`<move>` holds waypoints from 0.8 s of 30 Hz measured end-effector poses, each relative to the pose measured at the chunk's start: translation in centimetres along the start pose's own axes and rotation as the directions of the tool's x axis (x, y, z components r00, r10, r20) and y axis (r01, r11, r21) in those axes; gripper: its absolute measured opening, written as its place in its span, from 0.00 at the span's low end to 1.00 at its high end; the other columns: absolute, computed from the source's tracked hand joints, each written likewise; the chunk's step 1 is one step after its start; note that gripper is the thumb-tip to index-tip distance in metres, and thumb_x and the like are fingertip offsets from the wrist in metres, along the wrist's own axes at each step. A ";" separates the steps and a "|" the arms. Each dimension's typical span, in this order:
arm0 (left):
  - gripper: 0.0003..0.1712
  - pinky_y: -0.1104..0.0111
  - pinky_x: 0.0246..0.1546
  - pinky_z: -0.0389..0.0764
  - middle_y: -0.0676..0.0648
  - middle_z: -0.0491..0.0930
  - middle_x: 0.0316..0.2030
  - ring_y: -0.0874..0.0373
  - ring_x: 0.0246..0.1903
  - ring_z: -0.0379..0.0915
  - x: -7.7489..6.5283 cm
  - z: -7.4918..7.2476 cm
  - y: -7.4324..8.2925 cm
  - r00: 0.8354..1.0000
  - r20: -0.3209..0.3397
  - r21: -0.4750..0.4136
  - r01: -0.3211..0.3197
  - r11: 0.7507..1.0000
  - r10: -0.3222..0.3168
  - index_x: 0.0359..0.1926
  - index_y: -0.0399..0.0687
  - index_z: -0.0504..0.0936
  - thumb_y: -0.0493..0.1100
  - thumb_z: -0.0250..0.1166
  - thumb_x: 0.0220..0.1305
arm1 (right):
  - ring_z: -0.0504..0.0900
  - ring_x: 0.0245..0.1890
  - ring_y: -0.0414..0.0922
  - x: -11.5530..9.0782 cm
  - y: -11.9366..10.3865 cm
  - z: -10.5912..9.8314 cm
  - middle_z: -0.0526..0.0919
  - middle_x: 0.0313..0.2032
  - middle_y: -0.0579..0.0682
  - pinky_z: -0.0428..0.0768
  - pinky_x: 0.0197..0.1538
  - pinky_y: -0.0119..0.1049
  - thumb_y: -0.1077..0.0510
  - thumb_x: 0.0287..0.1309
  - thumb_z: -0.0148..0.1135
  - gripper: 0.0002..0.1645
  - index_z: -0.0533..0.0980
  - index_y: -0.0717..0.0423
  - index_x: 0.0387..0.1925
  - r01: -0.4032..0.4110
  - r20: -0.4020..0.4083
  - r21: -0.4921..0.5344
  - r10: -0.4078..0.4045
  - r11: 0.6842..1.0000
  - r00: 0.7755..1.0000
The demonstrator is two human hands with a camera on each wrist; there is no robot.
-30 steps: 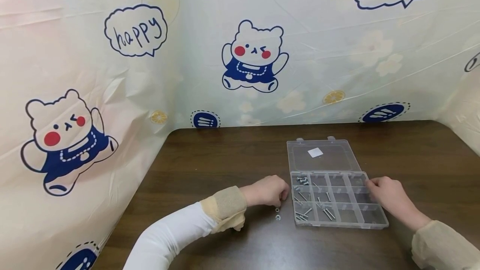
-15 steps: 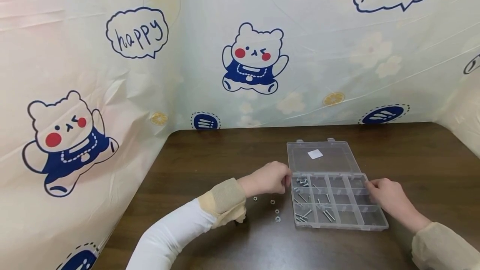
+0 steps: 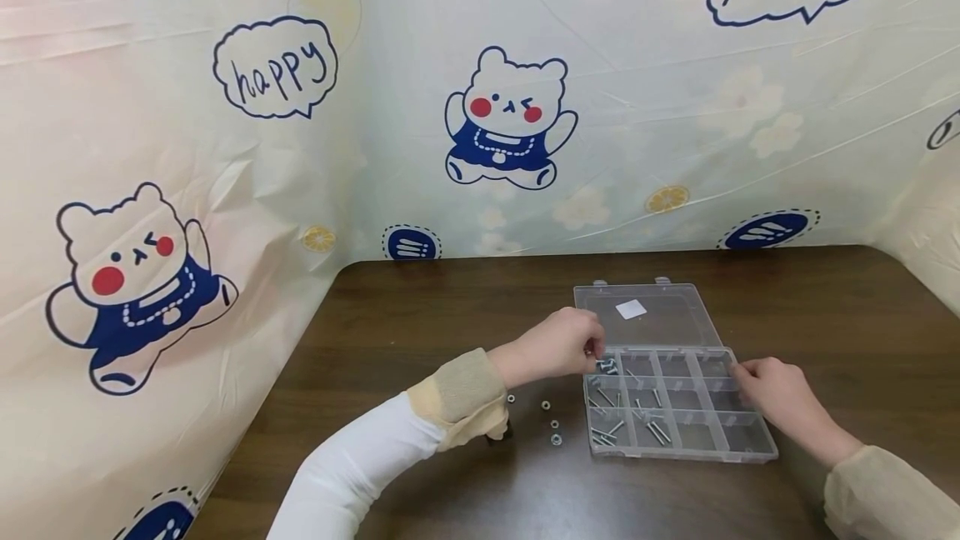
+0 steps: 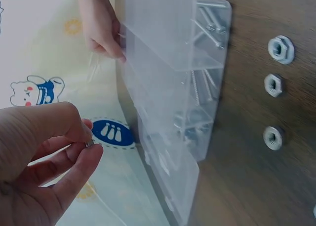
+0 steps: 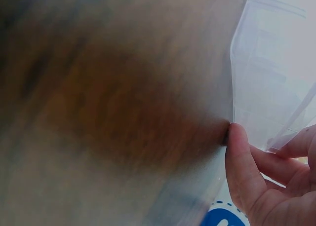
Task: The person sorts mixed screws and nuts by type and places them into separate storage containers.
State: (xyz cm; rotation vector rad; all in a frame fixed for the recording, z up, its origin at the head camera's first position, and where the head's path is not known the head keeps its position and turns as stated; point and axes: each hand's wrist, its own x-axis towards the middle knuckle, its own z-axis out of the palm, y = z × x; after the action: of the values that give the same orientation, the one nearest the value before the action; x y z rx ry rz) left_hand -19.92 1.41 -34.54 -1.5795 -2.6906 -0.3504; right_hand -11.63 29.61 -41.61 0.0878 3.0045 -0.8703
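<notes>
A clear plastic compartment box (image 3: 678,448) lies open on the table, screws (image 3: 657,430) in several of its left-hand compartments. My left hand (image 3: 553,347) is over the box's back left corner. Between thumb and fingertip it pinches a small silver nut (image 4: 89,143), mostly covered by the fingers. On the opposite side, my right hand (image 3: 783,398) grips the box's right wall, the thumb (image 5: 239,147) against the outside and fingers over the rim. Left of the box, several loose metal nuts lie on the wood, among them a flanged nut (image 4: 281,50) and a hex nut (image 4: 273,85).
The box's lid (image 3: 660,327) is folded back flat behind it, with a small white paper square (image 3: 631,308) on it. A printed cloth (image 3: 510,215) hangs behind and beside the brown table (image 3: 450,298).
My left hand has lifted from beside the nuts and moved back and right to over the box's corner, uncovering more nuts. The right hand stays on the box wall.
</notes>
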 end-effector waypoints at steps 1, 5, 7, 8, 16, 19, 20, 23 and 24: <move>0.05 0.82 0.25 0.63 0.57 0.69 0.21 0.67 0.23 0.64 0.1 0.0 0.2 1.000 -0.008 0.004 -0.006 1.000 0.006 0.21 0.49 0.80 0.34 0.64 0.44 | 0.68 0.18 0.41 0.0 0.0 0.0 0.74 0.14 0.45 0.65 0.26 0.37 0.56 0.63 0.40 0.23 0.76 0.57 0.19 0.000 0.001 0.001 0.000 1.000 1.000; 0.05 0.82 0.26 0.63 0.57 0.71 0.22 0.68 0.24 0.64 0.8 -0.3 0.9 0.999 -0.031 0.011 -0.028 1.000 0.029 0.22 0.50 0.80 0.34 0.63 0.44 | 0.69 0.19 0.40 0.0 -0.1 -0.1 0.75 0.14 0.45 0.66 0.26 0.37 0.56 0.63 0.41 0.23 0.77 0.58 0.20 0.000 0.008 -0.002 0.000 1.000 1.000; 0.06 0.82 0.26 0.63 0.56 0.72 0.23 0.68 0.24 0.64 1.1 -0.4 1.2 0.999 -0.037 0.013 -0.039 0.999 0.040 0.22 0.50 0.81 0.34 0.62 0.45 | 0.70 0.19 0.40 0.0 -0.2 -0.1 0.76 0.15 0.45 0.67 0.26 0.37 0.56 0.63 0.41 0.23 0.78 0.59 0.21 -0.006 0.016 -0.003 0.006 1.000 1.000; 0.05 0.83 0.26 0.63 0.56 0.73 0.23 0.68 0.24 0.65 1.3 -0.5 1.4 0.998 -0.037 0.015 -0.044 0.999 0.045 0.22 0.50 0.81 0.34 0.62 0.44 | 0.71 0.19 0.40 0.0 -0.2 -0.2 0.76 0.15 0.45 0.67 0.27 0.38 0.56 0.63 0.41 0.23 0.78 0.60 0.22 -0.008 0.020 -0.003 0.008 1.000 1.000; 0.05 0.84 0.26 0.63 0.58 0.70 0.22 0.70 0.24 0.63 2.7 -0.5 3.1 0.997 -0.002 0.043 -0.081 0.996 0.081 0.22 0.52 0.80 0.35 0.63 0.45 | 0.75 0.22 0.40 0.0 -0.2 -0.3 0.80 0.18 0.47 0.70 0.28 0.39 0.56 0.63 0.41 0.23 0.79 0.66 0.30 -0.022 0.038 0.001 0.022 1.000 0.999; 0.05 0.85 0.27 0.62 0.58 0.70 0.23 0.71 0.25 0.63 3.1 -0.4 3.8 0.996 0.027 0.045 -0.085 0.995 0.084 0.23 0.52 0.80 0.36 0.63 0.46 | 0.75 0.22 0.40 0.0 -0.2 -0.3 0.80 0.18 0.47 0.71 0.29 0.40 0.56 0.63 0.41 0.23 0.79 0.67 0.31 -0.026 0.038 -0.002 0.026 1.000 0.999; 0.05 0.85 0.27 0.62 0.58 0.70 0.23 0.71 0.25 0.63 3.2 -0.4 4.0 0.996 0.038 0.042 -0.084 0.996 0.082 0.23 0.52 0.80 0.36 0.63 0.46 | 0.75 0.22 0.40 0.0 -0.2 -0.3 0.79 0.17 0.47 0.71 0.28 0.40 0.56 0.63 0.41 0.23 0.80 0.66 0.31 -0.027 0.037 -0.002 0.027 1.000 0.999; 0.04 0.86 0.28 0.62 0.58 0.70 0.24 0.71 0.25 0.64 3.5 -0.1 4.7 0.994 0.071 0.040 -0.084 0.996 0.081 0.24 0.52 0.80 0.37 0.63 0.47 | 0.74 0.21 0.40 0.0 -0.2 -0.3 0.79 0.17 0.47 0.70 0.28 0.39 0.56 0.63 0.41 0.22 0.80 0.65 0.29 -0.025 0.034 -0.002 0.025 1.000 0.999; 0.04 0.86 0.28 0.62 0.58 0.70 0.24 0.71 0.25 0.64 3.7 0.0 4.9 0.994 0.079 0.037 -0.083 0.996 0.080 0.24 0.52 0.80 0.37 0.64 0.47 | 0.73 0.21 0.40 0.0 -0.2 -0.3 0.78 0.16 0.46 0.69 0.28 0.39 0.56 0.63 0.41 0.23 0.80 0.64 0.28 -0.024 0.031 -0.003 0.024 1.000 0.999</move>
State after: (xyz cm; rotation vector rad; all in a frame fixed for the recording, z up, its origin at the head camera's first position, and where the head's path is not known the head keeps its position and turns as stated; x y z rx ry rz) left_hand -17.54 6.83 -33.15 -1.7205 -2.6598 -0.2364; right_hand -11.62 29.63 -41.26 0.1087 2.9689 -0.8580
